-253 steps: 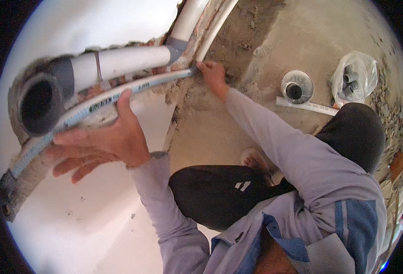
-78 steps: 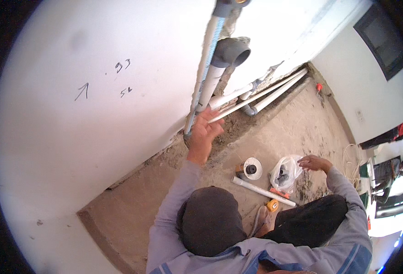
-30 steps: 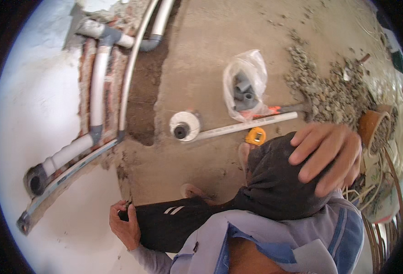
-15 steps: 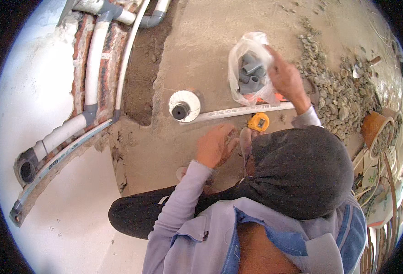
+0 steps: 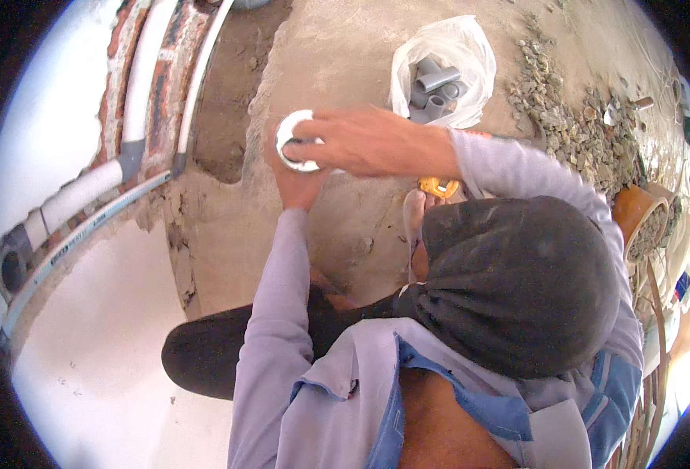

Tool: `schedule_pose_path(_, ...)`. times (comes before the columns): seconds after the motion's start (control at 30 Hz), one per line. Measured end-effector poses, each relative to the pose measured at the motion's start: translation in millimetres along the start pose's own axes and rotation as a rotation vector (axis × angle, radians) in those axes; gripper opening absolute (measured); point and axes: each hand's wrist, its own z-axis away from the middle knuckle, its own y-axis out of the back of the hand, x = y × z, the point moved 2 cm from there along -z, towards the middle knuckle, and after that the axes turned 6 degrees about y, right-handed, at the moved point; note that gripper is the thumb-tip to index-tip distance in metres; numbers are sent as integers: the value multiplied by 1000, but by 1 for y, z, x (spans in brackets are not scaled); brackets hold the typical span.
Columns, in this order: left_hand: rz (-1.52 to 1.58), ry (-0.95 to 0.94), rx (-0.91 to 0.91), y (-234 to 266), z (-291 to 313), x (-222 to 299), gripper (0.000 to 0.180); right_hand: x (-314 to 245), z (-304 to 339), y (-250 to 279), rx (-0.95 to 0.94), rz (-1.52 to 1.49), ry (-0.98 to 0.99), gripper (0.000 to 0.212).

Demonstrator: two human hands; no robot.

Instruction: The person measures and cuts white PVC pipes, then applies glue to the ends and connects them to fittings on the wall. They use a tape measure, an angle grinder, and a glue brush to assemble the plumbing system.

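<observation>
My left hand [image 5: 294,186] is wrapped round the side of a round white-topped can [image 5: 289,125]. Across its top reaches my right hand [image 5: 368,142], slightly blurred, its fingers closed over the middle where the dark cap was seen earlier; the cap itself is mostly hidden. A yellow tape measure [image 5: 439,187] lies by my foot, below my right forearm. Beyond that forearm sits an open clear plastic bag [image 5: 474,78] with several grey pipe fittings [image 5: 437,80] in it.
White and grey pipes [image 5: 87,191] run along the opened brick wall at left, beside a dirt trench [image 5: 232,94]. Broken rubble [image 5: 587,144] is heaped at right, near a tipped orange bucket [image 5: 638,215]. My bent knee [image 5: 200,356] is at lower left.
My right hand has left the plastic bag and swung left onto the can. My left hand has moved up and taken hold of the can. The white pipe on the floor is now hidden.
</observation>
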Motion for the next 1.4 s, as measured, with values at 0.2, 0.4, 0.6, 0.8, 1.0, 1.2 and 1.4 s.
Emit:
schedule_pose_path(0.2, -166, -228, 117, -15, -28, 26, 101, 47, -30, -15, -241, 17, -173, 42)
schedule_pose_path(0.4, -235, -420, 176, -21, -41, 48, 101, 48, -25, 6, -185, 76, -214, 36)
schedule_pose_path(0.6, -281, -332, 154, -25, -48, 55, 101, 48, -20, 17, -200, 129, -242, 37)
schedule_pose_path(0.8, -288, -322, 97, -14, -56, 61, 99, 49, -22, 18, -212, 262, -44, 37)
schedule_pose_path(1.0, -302, -315, 27, -12, -63, 72, 99, 60, -31, 34, -207, 216, 77, 39)
schedule_pose_path(1.2, -354, -313, -6, -15, -70, 77, 99, 71, -29, 36, -224, 23, -472, 34)
schedule_pose_path(1.4, -364, -273, -33, -13, -73, 78, 99, 66, -24, 31, -76, 110, -81, 29)
